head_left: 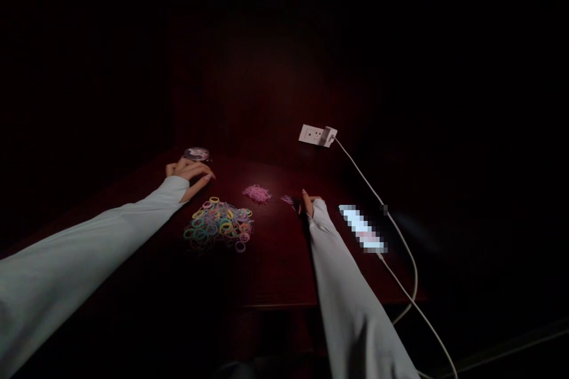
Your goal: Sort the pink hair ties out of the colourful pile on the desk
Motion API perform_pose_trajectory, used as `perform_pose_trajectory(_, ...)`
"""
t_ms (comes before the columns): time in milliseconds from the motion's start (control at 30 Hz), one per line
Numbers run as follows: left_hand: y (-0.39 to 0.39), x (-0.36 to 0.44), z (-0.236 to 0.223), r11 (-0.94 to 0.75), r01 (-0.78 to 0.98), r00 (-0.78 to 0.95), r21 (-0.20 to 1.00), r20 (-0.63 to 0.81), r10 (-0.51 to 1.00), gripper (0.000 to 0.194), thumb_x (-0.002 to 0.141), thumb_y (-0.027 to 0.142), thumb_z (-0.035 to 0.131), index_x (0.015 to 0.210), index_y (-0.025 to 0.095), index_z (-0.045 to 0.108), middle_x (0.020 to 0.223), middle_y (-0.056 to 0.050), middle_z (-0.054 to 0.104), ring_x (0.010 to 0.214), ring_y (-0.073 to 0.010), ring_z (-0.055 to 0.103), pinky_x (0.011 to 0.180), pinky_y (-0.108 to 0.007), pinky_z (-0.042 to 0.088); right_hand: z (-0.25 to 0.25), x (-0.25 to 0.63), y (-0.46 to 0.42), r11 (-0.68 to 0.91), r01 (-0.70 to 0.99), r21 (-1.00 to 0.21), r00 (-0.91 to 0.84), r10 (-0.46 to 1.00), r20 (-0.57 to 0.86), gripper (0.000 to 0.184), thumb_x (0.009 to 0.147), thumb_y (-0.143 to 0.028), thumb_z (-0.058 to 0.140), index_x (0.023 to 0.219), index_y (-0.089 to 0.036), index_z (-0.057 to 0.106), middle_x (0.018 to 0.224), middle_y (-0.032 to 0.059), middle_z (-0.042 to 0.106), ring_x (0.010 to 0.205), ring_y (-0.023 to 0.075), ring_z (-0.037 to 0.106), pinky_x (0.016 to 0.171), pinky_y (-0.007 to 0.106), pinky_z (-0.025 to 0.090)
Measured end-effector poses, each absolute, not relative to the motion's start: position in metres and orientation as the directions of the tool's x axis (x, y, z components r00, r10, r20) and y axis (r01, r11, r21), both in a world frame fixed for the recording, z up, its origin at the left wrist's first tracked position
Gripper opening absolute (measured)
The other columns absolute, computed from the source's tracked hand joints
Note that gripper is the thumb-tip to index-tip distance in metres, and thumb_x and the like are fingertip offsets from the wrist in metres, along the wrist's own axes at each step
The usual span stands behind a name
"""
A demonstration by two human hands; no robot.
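My left hand reaches to the far left part of the dark red table, its fingers stretched out and apart. Just behind its fingers lies a round, clear-looking container with something pale and pink in it. My right hand rests on the table with a few fingers visible and apart, its palm side hidden. Beside its fingertips lies a small bunch of pinkish-purple elastic bands. A pile of thin pink elastic bands sits between both hands. Nearer to me spreads a heap of multicoloured hair ties.
A lit phone, blurred out, lies right of my right forearm with a white cable around it. That cable leads to a charger in a white wall socket. The table's front edge shows; the surroundings are very dark.
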State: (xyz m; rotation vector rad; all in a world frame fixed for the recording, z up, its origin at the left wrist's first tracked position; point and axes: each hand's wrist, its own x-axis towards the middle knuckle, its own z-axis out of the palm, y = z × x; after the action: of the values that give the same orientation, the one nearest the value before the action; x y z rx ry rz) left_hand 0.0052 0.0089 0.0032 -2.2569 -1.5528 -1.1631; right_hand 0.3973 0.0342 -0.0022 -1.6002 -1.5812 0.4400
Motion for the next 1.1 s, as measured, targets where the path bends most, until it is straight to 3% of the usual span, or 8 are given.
perform_pose_trajectory(67, 0.011, 0.003, 0.001, -0.429, 0.835, 0.119, 0.345, 0.649, 0.752, 0.044, 0.112, 0.043, 0.038, 0.107, 0.026, 0.078, 0.125, -0.005, 0.080, 0.124, -0.0312, 0.059, 0.108, -0.049, 0.035, 0.000, 0.402, 0.032, 0.146, 0.713, -0.686, 0.079, 0.955, 0.285, 0.083, 0.100, -0.079, 0.040, 0.042, -0.024, 0.062, 0.043, 0.0049, 0.055, 0.054, 0.0183, 0.062, 0.071, 0.030, 0.050)
perform_pose_trajectory(200, 0.011, 0.004, 0.004, -0.452, 0.758, 0.134, 0.470, 0.566, 0.813, 0.050, 0.114, 0.045, 0.033, 0.112, 0.026, 0.079, 0.127, -0.002, 0.079, 0.129, -0.0300, 0.057, 0.112, -0.048, 0.036, 0.003, 0.409, 0.032, 0.157, 0.743, -0.651, 0.063, 0.952, 0.301, 0.079, 0.097, -0.079, 0.043, 0.049, -0.022, 0.070, 0.054, 0.0076, 0.066, 0.062, 0.0203, 0.067, 0.071, 0.031, 0.049)
perform_pose_trajectory(400, 0.005, 0.014, 0.005, -0.494, 0.711, 0.229, 0.501, 0.499, 0.836, 0.050, 0.112, 0.045, 0.035, 0.108, 0.025, 0.080, 0.117, -0.003, 0.081, 0.121, -0.0295, 0.059, 0.113, -0.049, 0.037, 0.002, 0.408, 0.032, 0.196, 0.772, -0.605, 0.057, 0.926, 0.373, 0.059, 0.103, -0.050, 0.044, 0.065, -0.020, 0.078, 0.079, 0.0123, 0.080, 0.082, 0.0239, 0.075, 0.082, 0.031, 0.052)
perform_pose_trajectory(533, 0.001, 0.020, 0.005, -0.527, 0.725, 0.305, 0.444, 0.479, 0.823, 0.048, 0.111, 0.048, 0.038, 0.106, 0.026, 0.080, 0.116, -0.002, 0.082, 0.118, -0.0292, 0.060, 0.108, -0.046, 0.038, 0.002, 0.408, 0.029, 0.175, 0.816, -0.551, 0.073, 0.914, 0.398, 0.057, 0.107, -0.050, 0.043, 0.074, -0.020, 0.080, 0.082, 0.0119, 0.081, 0.087, 0.0240, 0.076, 0.086, 0.030, 0.052)
perform_pose_trajectory(700, -0.008, 0.020, 0.008, -0.598, 0.755, 0.432, 0.270, 0.481, 0.763, 0.038, 0.110, 0.044, 0.045, 0.106, 0.027, 0.078, 0.113, -0.002, 0.082, 0.110, -0.0261, 0.063, 0.100, -0.041, 0.036, 0.001, 0.407, 0.028, 0.104, 0.852, -0.512, 0.115, 0.918, 0.378, 0.053, 0.107, -0.052, 0.047, 0.080, -0.022, 0.082, 0.083, 0.0097, 0.081, 0.091, 0.0229, 0.077, 0.087, 0.029, 0.054)
perform_pose_trajectory(867, -0.012, 0.019, 0.013, -0.605, 0.761, 0.476, 0.234, 0.433, 0.766, 0.036, 0.112, 0.041, 0.044, 0.113, 0.024, 0.076, 0.116, -0.003, 0.080, 0.112, -0.0249, 0.064, 0.098, -0.038, 0.040, 0.002, 0.403, 0.027, 0.110, 0.854, -0.508, 0.110, 0.917, 0.383, 0.049, 0.107, -0.051, 0.049, 0.084, -0.022, 0.082, 0.093, 0.0100, 0.083, 0.097, 0.0234, 0.076, 0.093, 0.031, 0.054)
perform_pose_trajectory(1000, -0.011, 0.018, 0.012, -0.649, 0.717, 0.516, 0.254, 0.433, 0.739, 0.038, 0.113, 0.041, 0.041, 0.118, 0.023, 0.075, 0.118, -0.005, 0.078, 0.109, -0.0228, 0.064, 0.099, -0.035, 0.045, 0.005, 0.395, 0.021, 0.210, 0.809, -0.549, 0.060, 0.900, 0.433, 0.050, 0.106, -0.051, 0.047, 0.082, -0.021, 0.080, 0.094, 0.0119, 0.082, 0.095, 0.0251, 0.075, 0.094, 0.035, 0.053)
perform_pose_trajectory(1100, -0.011, 0.017, 0.012, -0.682, 0.682, 0.544, 0.264, 0.440, 0.715, 0.040, 0.113, 0.044, 0.041, 0.119, 0.023, 0.075, 0.117, -0.006, 0.077, 0.105, -0.0219, 0.063, 0.097, -0.033, 0.048, 0.008, 0.376, 0.014, 0.372, 0.711, -0.597, -0.086, 0.888, 0.451, 0.055, 0.105, -0.054, 0.044, 0.075, -0.021, 0.077, 0.086, 0.0099, 0.079, 0.085, 0.0236, 0.072, 0.088, 0.034, 0.052)
